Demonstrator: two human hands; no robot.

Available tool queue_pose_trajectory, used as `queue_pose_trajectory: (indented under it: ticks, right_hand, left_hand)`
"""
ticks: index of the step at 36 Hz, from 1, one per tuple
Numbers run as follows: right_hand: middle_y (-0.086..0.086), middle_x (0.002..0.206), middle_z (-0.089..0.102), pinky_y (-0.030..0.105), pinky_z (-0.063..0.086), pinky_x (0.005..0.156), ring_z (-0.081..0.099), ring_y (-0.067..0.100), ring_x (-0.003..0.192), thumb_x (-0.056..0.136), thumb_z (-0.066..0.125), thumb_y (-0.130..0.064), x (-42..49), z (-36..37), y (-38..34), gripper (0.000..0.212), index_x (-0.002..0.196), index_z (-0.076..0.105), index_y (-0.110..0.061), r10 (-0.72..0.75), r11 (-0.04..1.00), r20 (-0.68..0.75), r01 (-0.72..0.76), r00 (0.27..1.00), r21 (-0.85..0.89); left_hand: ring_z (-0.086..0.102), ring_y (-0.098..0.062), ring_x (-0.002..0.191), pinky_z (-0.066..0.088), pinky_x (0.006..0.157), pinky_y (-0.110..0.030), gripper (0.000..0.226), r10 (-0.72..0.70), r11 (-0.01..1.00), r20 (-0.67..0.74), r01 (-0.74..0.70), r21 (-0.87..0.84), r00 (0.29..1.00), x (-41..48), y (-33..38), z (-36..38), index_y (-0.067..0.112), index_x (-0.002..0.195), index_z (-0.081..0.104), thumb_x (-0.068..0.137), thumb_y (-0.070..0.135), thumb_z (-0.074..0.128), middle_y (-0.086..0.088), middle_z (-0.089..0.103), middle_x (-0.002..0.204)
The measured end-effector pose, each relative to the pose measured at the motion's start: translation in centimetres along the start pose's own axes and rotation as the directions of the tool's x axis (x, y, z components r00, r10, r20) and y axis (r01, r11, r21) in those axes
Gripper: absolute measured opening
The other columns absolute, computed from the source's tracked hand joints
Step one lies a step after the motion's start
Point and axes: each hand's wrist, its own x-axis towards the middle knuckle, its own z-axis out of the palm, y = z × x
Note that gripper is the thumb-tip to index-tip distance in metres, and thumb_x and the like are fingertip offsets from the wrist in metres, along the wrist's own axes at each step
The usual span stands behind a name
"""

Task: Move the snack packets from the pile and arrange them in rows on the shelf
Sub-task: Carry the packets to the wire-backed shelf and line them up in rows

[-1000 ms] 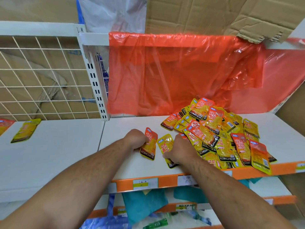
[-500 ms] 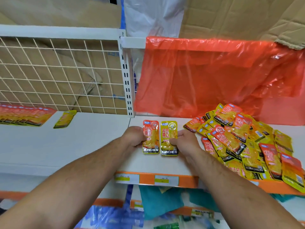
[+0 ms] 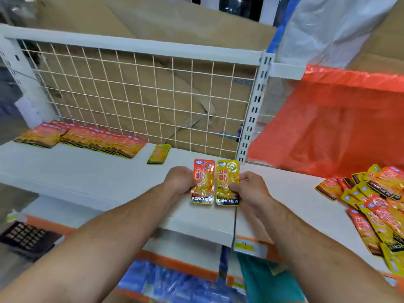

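Held over the front edge of the white shelf [image 3: 87, 171]: orange foil snack packet [image 3: 203, 182] pinched in left hand [image 3: 180, 180], yellow foil packet [image 3: 227, 182] in right hand [image 3: 251, 189]. One back-left row [image 3: 98, 141] is laid; the right-edge pile [image 3: 376, 197] is mostly left.

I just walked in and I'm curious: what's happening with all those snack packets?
A person is sorting snack packets on a shelf. The left hand holds an orange packet, the right hand a yellow packet, side by side. A loose pile lies to the right. At the back left a row is already laid out, with a lone packet beside it.
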Motion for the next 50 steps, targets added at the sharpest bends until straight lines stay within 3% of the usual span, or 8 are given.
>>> queue_pose_trajectory:
  ticks: [6, 14, 29, 34, 37, 39, 46, 50]
  right_hand:
    - [0.006, 0.083, 0.070, 0.028, 0.049, 0.063, 0.065, 0.018, 0.070, 0.082, 0.074, -0.005, 0.4, 7.4, -3.1, 0.019, 0.082, 0.059, -0.016, -0.012, 1.000, 0.004, 0.012, 1.000, 0.001]
    - [0.010, 0.084, 0.073, 0.031, 0.048, 0.061, 0.066, 0.022, 0.068, 0.080, 0.077, -0.005, 1.9, 14.7, -5.8, 0.017, 0.083, 0.062, -0.013, 0.013, 0.999, 0.023, -0.014, 1.000, 0.045]
    - [0.009, 0.081, 0.073, 0.044, 0.057, 0.078, 0.069, 0.028, 0.077, 0.080, 0.077, -0.008, 10.2, 20.0, -8.8, 0.026, 0.064, 0.060, -0.018, 0.047, 0.996, 0.135, -0.036, 0.990, -0.083]
    - [0.006, 0.066, 0.065, 0.028, 0.042, 0.054, 0.061, 0.026, 0.067, 0.081, 0.076, -0.008, 12.3, 21.3, -9.5, 0.028, 0.065, 0.056, -0.019, 0.096, 0.988, 0.162, -0.075, 0.982, -0.133]
    - [0.014, 0.077, 0.069, 0.029, 0.044, 0.055, 0.061, 0.027, 0.067, 0.078, 0.079, -0.009, 13.3, 22.0, -9.3, 0.021, 0.072, 0.059, -0.015, 0.116, 0.985, 0.148, -0.095, 0.982, -0.143]
    - [0.013, 0.078, 0.067, 0.031, 0.046, 0.059, 0.059, 0.025, 0.066, 0.078, 0.079, -0.007, 13.6, 22.2, -9.5, 0.022, 0.073, 0.059, -0.014, 0.126, 0.984, 0.127, -0.107, 0.984, -0.146]
    - [0.011, 0.070, 0.065, 0.026, 0.041, 0.045, 0.052, 0.022, 0.046, 0.076, 0.081, -0.011, 14.4, 23.3, -9.5, 0.017, 0.084, 0.067, -0.005, 0.134, 0.960, 0.073, -0.111, 0.988, -0.255]
    - [0.008, 0.064, 0.065, 0.025, 0.043, 0.046, 0.055, 0.020, 0.045, 0.075, 0.083, -0.016, 14.2, 23.4, -9.8, 0.020, 0.082, 0.069, -0.004, 0.131, 0.931, 0.045, -0.107, 0.990, -0.349]
  left_hand:
    - [0.061, -0.025, 0.074, 0.057, 0.079, -0.037, 0.024, 0.006, 1.000, -0.004, -0.006, 0.000, 1.000, 2.3, -2.0, -7.3, 0.018, 0.076, 0.059, 0.084, -0.003, 0.066, -0.007, 0.062, 0.080]
    - [0.054, -0.023, 0.056, 0.045, 0.057, -0.030, 0.018, 0.001, 1.000, -0.076, -0.001, 0.001, 0.997, 5.6, -4.3, -14.5, 0.009, 0.074, 0.063, 0.079, -0.006, 0.070, -0.010, 0.061, 0.067]
    - [0.062, -0.029, 0.086, 0.057, 0.089, -0.045, 0.025, -0.074, 0.997, -0.179, 0.074, -0.007, 0.981, 13.0, -3.1, -20.1, 0.018, 0.074, 0.054, 0.081, 0.003, 0.072, -0.014, 0.062, 0.095]
    - [0.068, -0.035, 0.098, 0.057, 0.089, -0.049, 0.023, -0.057, 0.998, -0.225, 0.056, -0.010, 0.973, 14.7, -2.9, -21.1, 0.020, 0.074, 0.058, 0.080, 0.005, 0.073, -0.017, 0.067, 0.101]
    - [0.065, -0.031, 0.077, 0.058, 0.073, -0.037, 0.024, -0.051, 0.999, -0.231, 0.049, -0.013, 0.972, 15.3, -3.0, -21.4, 0.016, 0.070, 0.058, 0.082, -0.001, 0.070, -0.015, 0.065, 0.083]
    - [0.053, -0.024, 0.064, 0.043, 0.058, -0.027, 0.029, -0.023, 1.000, -0.201, 0.023, 0.000, 0.979, 15.6, -2.6, -21.5, 0.012, 0.062, 0.054, 0.085, -0.002, 0.066, -0.010, 0.055, 0.065]
    - [0.057, -0.027, 0.066, 0.049, 0.070, -0.041, 0.009, -0.007, 0.998, -0.171, -0.004, -0.061, 0.985, 17.1, -2.6, -22.4, 0.009, 0.066, 0.062, 0.066, 0.004, 0.070, -0.016, 0.060, 0.069]
    - [0.056, -0.024, 0.057, 0.048, 0.057, -0.025, 0.017, -0.045, 0.993, -0.139, 0.029, -0.116, 0.989, 17.4, -2.1, -22.6, 0.008, 0.075, 0.063, 0.082, -0.007, 0.066, -0.014, 0.061, 0.069]
